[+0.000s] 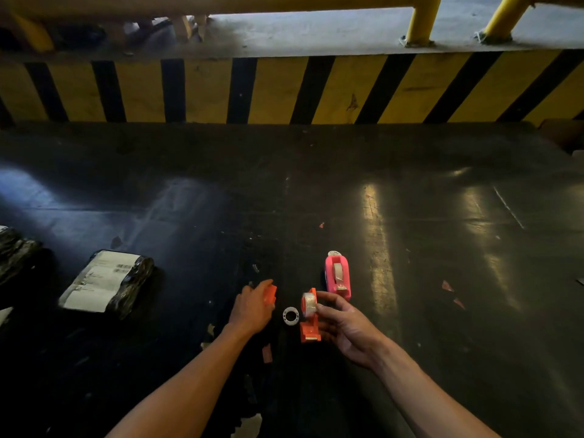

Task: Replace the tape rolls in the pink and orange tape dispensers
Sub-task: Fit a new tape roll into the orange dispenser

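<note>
Lying on a dark, glossy bench (316,191), the task's things cluster near its front edge, between the person's two bare forearms. The right hand (344,330) holds the orange dispenser's body (309,327), its cutter end pointing toward the person; the thumb and forefinger are pinched on a tape roll (309,303) sitting at the body's upper part, so this grip is clamped on the roll, and whether the roll is fully seated cannot be told. The left hand (252,306) is curled around a separate orange piece (270,294), fingers closed on it, just left of the dispenser body and apart from it. Between the two hands, on the bench, lies a white core (290,315), flat, ring face up, touching neither hand.

Just beyond the right hand stands the pink dispenser (337,276), upright on the bench, with a roll showing in its slot and its cutter end toward the person. A small white round thing (333,253) sits at its far end, too small to identify.

Well to the left lies a wrapped parcel (107,284) with a white label on top, and another dark wrapped bundle (15,251) is partly cut off at the left edge. Scraps of paper (267,354) dot the bench near the forearms. Behind the bench runs a yellow-and-black striped wall (284,90), topped by a grey ledge with yellow posts (422,23).
</note>
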